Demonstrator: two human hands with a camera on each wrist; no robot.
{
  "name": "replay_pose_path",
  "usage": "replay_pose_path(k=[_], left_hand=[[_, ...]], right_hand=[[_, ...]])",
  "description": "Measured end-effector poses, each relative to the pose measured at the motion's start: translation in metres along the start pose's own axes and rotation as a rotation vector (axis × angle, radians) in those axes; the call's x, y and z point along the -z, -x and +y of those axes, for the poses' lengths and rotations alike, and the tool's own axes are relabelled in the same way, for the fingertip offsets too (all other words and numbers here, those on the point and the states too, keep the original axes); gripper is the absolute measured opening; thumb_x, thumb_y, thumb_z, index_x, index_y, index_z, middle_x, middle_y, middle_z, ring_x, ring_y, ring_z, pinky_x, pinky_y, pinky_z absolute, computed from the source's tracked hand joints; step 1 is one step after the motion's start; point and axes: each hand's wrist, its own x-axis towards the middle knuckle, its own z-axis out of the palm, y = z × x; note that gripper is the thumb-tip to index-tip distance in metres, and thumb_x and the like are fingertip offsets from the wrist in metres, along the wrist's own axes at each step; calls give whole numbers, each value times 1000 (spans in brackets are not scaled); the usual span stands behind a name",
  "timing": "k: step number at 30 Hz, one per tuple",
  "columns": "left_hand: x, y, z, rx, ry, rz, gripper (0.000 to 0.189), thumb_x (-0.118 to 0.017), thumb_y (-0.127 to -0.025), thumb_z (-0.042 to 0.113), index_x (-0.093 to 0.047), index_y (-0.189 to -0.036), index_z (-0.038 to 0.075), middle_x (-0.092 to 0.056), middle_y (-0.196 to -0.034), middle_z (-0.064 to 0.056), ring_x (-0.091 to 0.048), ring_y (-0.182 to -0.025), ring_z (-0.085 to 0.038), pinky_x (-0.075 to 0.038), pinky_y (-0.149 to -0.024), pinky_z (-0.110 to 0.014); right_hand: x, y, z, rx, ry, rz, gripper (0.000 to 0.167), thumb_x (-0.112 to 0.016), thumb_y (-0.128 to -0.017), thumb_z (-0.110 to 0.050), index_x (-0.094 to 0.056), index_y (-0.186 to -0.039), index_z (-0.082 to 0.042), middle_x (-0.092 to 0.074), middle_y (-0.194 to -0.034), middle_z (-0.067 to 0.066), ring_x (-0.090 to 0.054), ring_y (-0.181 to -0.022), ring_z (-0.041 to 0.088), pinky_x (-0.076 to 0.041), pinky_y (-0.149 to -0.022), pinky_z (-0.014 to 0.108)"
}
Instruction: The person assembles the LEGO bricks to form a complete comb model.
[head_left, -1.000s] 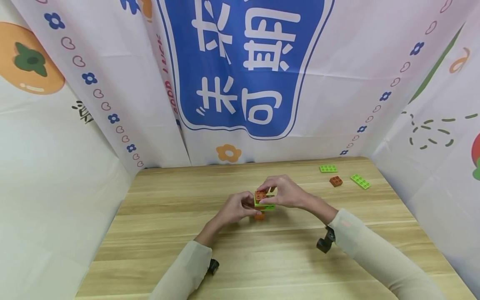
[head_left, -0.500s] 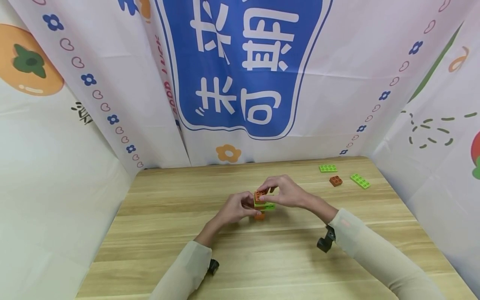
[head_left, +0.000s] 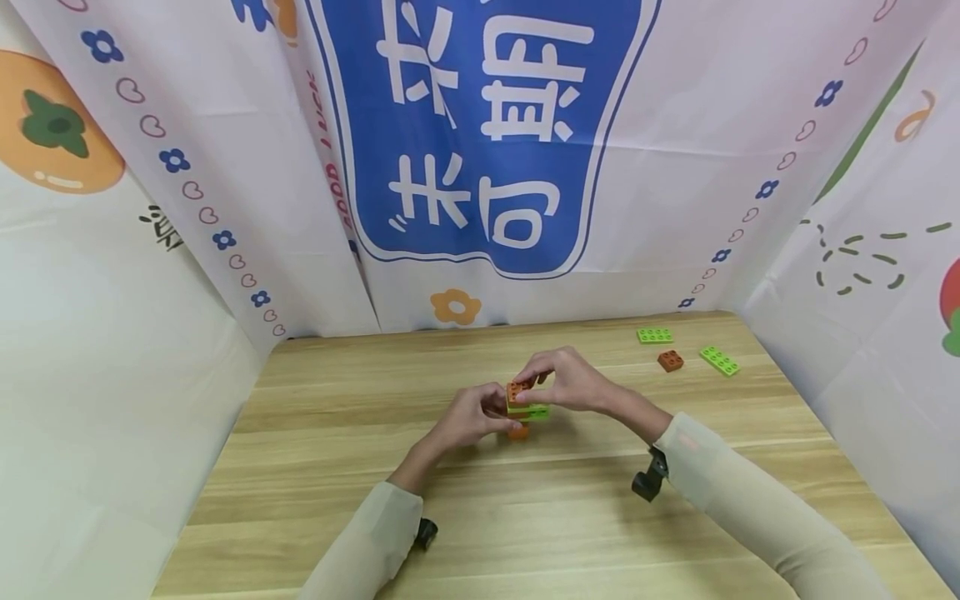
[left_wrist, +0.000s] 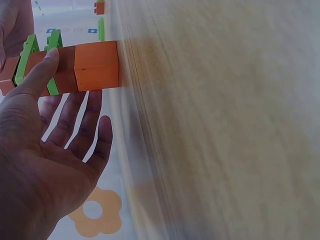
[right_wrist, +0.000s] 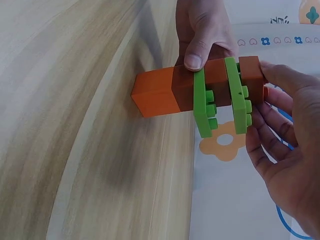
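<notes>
A stack of toy building bricks stands upright on the table, gripped by both hands. Its base is an orange block (right_wrist: 157, 92), followed upward by a brown block (right_wrist: 183, 89), a green studded plate (right_wrist: 202, 107), another brown block and a second green plate (right_wrist: 239, 97). On top sits a brown brick (head_left: 517, 393). My left hand (head_left: 468, 417) holds the stack's middle, its thumb against the lower green plate and brown block, other fingers behind. The right hand (head_left: 570, 382) pinches the top brown brick between thumb and fingers. Both green plates jut out to the right.
Toward the table's back right lie a loose brown brick (head_left: 671, 360) and two green plates, one farther back (head_left: 655, 335) and one to the right (head_left: 720, 361). The wooden table (head_left: 337, 467) meets printed cloth (head_left: 405, 292) at its back and sides.
The right thumb has moved slightly up onto the front of the top brown brick, which has shifted a little left. The left hand keeps its hold, and the loose pieces stay put.
</notes>
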Motion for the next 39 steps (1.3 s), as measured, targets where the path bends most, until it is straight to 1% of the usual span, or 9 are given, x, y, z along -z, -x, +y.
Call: replay_pose_path(k=[6,13,16,20,22,26,28,36,39], left_hand=[[0,-1,0,2,1,-2,22,-87,-90,16,-71,-105,10,-78,-102,-1,-73,-88,-12,-61,-78,-27],[1,-1,2,9,-8,1,22,-87,-90,16,-71,-105,11,-78,-102,-1,-73,-88,-12,-61,-77,-26],[1,-1,2,17,-10,2,22,-87,-90,16,-71,-104,10,-77,-102,-1,-72,-88,-12,-60,-77,-26],[0,-1,3,21,-19,2,22,-88,-90,16,-71,-103,11,-77,-102,-1,-72,-87,-12,-60,-76,-26],[0,-1,4,23,-21,1,22,-88,-90,17,-71,-103,11,-77,-102,0,-72,-87,-12,-60,-76,-26],[1,-1,4,11,-18,-4,23,-87,-90,17,-71,-103,9,-77,-102,-1,-72,-87,-12,-61,-76,-28],[1,-1,3,9,-18,-5,23,-88,-90,17,-70,-103,9,-77,-101,-1,-72,-87,-12,-61,-76,-28],[2,-1,2,-8,-26,-4,24,-88,-90,17,-70,-103,9,-77,-101,-1,-72,-85,-11,-61,-76,-27],[1,-1,2,2,-35,-1,24,-88,-89,17,-70,-103,9,-77,-100,0,-72,-85,-10,-61,-75,-27]], right_hand=[[0,0,1,-18,-19,-2,18,-87,-90,-22,-84,-105,-13,-79,-98,-4,-72,-87,8,-63,-81,36],[0,-1,-1,-35,-17,-3,19,-88,-89,-22,-84,-105,-13,-79,-98,-4,-72,-88,8,-63,-83,48],[0,-1,-2,-40,-4,-3,19,-89,-89,-21,-84,-105,-13,-79,-98,-4,-72,-88,8,-63,-83,42],[0,-1,-3,-36,12,-3,19,-89,-89,-21,-84,-105,-13,-79,-98,-5,-72,-88,7,-62,-81,31],[0,-2,-4,-34,12,-6,19,-89,-89,-21,-84,-105,-13,-79,-98,-5,-72,-88,7,-62,-82,33],[1,-3,-6,-44,1,-18,19,-88,-89,-20,-84,-106,-12,-79,-98,-4,-72,-88,7,-63,-84,46],[1,-3,-7,-57,-1,-27,19,-88,-89,-19,-84,-105,-11,-78,-98,-3,-72,-89,7,-62,-85,50],[2,-5,-9,-85,10,-36,18,-89,-88,-18,-84,-104,-11,-78,-97,-3,-72,-88,8,-63,-86,48],[1,-4,-7,-84,0,-28,19,-89,-88,-18,-84,-105,-12,-78,-97,-4,-72,-88,8,-63,-85,47]])
